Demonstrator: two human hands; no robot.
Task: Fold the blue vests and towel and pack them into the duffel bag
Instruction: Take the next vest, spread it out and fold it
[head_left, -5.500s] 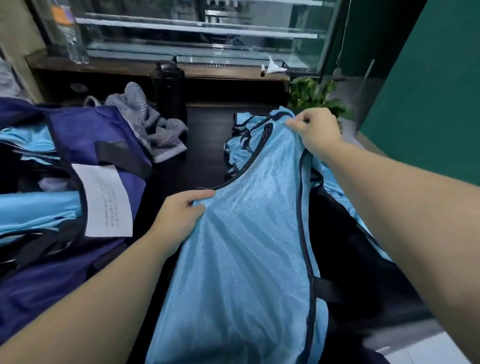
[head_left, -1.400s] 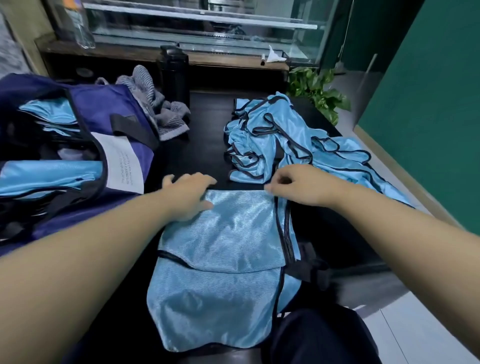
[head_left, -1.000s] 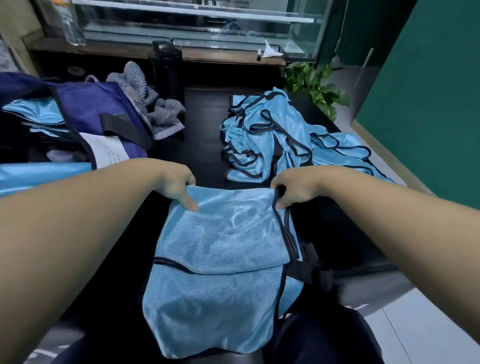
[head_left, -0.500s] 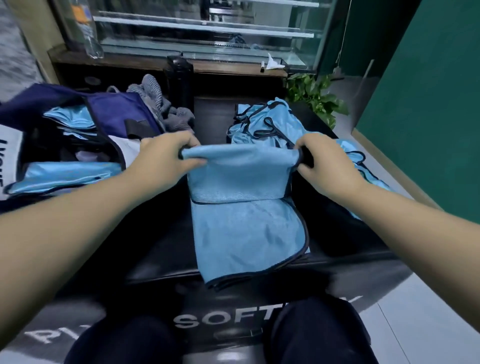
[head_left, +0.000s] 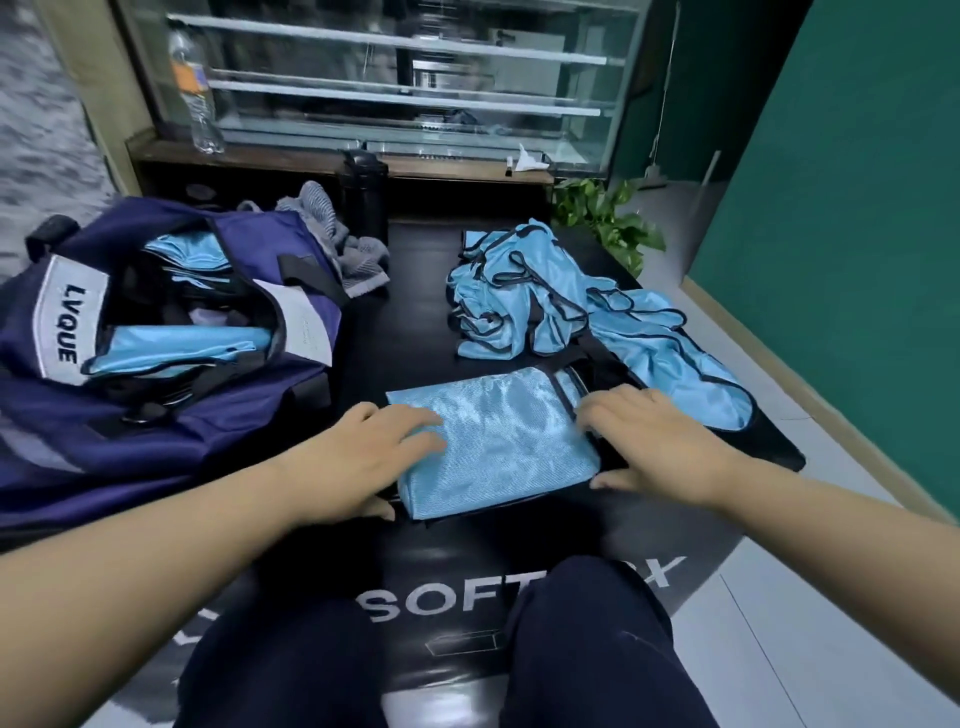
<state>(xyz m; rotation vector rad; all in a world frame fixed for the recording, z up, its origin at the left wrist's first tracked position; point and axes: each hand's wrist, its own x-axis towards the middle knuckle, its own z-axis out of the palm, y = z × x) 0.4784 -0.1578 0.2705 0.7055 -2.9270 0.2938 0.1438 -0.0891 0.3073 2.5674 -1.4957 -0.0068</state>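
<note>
Nearest the camera, on the black soft box (head_left: 519, 603), a folded blue vest (head_left: 493, 441) is flattened between two hands. The left hand (head_left: 358, 457) is laid over its left edge with fingers straight and spread, gripping nothing; the right hand (head_left: 654, 447) is pressed flat along its right edge, likewise unclenched. The packet's long axis is seen running left to right, spanning from one hand to the other. To the left, close beside the left hand, the open duffel bag (head_left: 171, 338) is shown already holding folded vests, so the left hand is judged the nearer carrier. Farther back, unfolded vests (head_left: 545, 301) are heaped, and a grey striped towel (head_left: 337, 244) lies behind the bag.
</note>
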